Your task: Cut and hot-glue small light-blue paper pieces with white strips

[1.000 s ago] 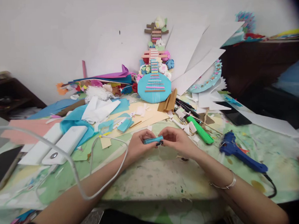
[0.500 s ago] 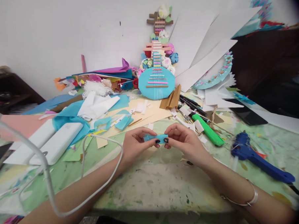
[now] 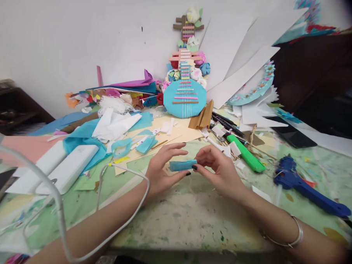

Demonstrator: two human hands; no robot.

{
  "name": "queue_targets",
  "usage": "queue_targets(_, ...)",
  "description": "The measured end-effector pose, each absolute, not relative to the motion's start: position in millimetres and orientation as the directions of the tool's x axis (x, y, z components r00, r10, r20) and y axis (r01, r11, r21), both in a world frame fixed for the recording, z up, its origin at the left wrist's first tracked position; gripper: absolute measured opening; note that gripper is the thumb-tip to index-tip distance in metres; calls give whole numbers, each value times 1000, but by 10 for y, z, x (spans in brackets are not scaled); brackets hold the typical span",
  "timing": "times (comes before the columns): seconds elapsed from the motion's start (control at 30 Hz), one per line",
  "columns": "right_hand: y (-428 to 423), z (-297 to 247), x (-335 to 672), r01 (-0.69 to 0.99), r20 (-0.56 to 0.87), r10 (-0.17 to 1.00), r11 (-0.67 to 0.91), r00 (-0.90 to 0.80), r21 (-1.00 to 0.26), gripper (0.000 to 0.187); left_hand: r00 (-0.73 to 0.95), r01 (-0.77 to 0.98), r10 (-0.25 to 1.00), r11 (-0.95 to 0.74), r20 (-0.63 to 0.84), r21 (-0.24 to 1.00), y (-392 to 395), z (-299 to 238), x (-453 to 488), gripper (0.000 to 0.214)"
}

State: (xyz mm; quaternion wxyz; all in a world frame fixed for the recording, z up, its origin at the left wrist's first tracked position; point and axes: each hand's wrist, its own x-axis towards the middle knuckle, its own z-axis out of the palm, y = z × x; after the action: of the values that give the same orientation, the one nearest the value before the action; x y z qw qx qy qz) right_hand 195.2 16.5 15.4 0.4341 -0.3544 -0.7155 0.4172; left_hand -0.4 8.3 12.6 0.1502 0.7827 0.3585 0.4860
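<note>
Small flat blue paper strip (image 3: pixel 182 165), slightly curled, pinched at its end by right hand (image 3: pixel 217 167); left hand (image 3: pixel 162 167) fingers spread, cupping beside it. Just right of the grip: green cutter (image 3: pixel 245 153), blue glue gun (image 3: pixel 308 187). Beyond: paper guitar (image 3: pixel 184 97).

A single head-worn camera looks forward and down across the tabletop (image 3: pixel 197 220) toward a white wall (image 3: pixel 58 43) at the top of the frame. It sits close: both forearms enter from the bottom corners, and the hands meet near the centre.
</note>
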Motion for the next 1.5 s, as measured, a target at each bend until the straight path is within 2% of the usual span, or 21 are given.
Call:
queue_targets(0.1,160,143,1947,144,328,865,406,-381,-903,16,357,482,613,-768,705,423,86,135,-10,36)
queue_targets(0.3,178,148,1940,146,344,861,421,-375,-895,12,416,471,509,-829,753,301,83,161,-7,33)
queue_targets(0.5,176,156,1951,159,344,863,423,-369,-892,10,381,520,511,-808,771,279,77,185,-25,45)
queue_targets(0.7,180,162,1970,210,363,861,452,-355,-867,9,462,516,466,-833,755,198,65,189,-35,29)
queue_targets(0.9,187,155,1962,190,374,860,455,-348,-870,12,432,567,500,-798,750,206,61,194,-44,42)
queue_targets(1.1,203,143,1978,175,368,870,438,-327,-882,11,469,505,423,-849,775,157,56,185,-61,30)
queue_targets(1.3,195,150,1984,209,389,853,475,-346,-855,8,478,578,515,-794,711,187,81,160,-77,47)
queue_targets(1.5,204,160,1971,187,354,862,440,-363,-878,4,570,540,462,-834,679,114,89,156,-102,33)
